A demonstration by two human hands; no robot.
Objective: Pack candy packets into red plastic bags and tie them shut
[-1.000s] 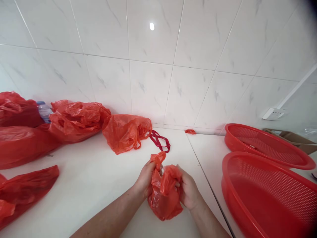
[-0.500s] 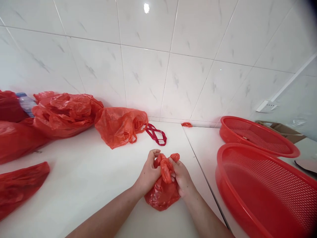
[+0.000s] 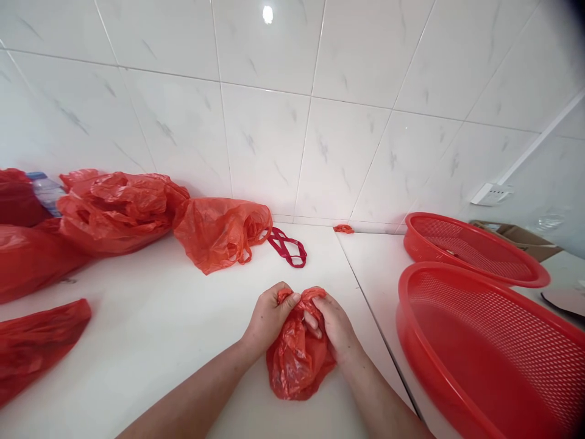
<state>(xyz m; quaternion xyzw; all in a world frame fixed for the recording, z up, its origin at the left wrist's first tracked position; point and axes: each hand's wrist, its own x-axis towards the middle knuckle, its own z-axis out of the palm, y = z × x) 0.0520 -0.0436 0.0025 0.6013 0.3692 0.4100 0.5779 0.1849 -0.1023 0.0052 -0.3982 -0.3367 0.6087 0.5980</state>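
Note:
A small red plastic bag (image 3: 295, 366) sits bunched on the white counter (image 3: 159, 329) right in front of me. My left hand (image 3: 267, 317) pinches its top from the left, fingers closed on the plastic. From the right, my right hand (image 3: 333, 326) grips the same gathered top, fingers curled into it. Both hands meet above the bag, which rests on the counter.
Several filled red bags (image 3: 219, 231) lie along the tiled wall to the left, with a water bottle (image 3: 46, 190) behind them. A dark red handle loop (image 3: 287, 247) lies nearby. Two red mesh baskets (image 3: 475, 250) (image 3: 493, 360) stand at the right, a cardboard box (image 3: 521, 241) behind.
The loose handles that stuck up from the bag have been drawn down into my hands. Both hands came closer together over the bag's top.

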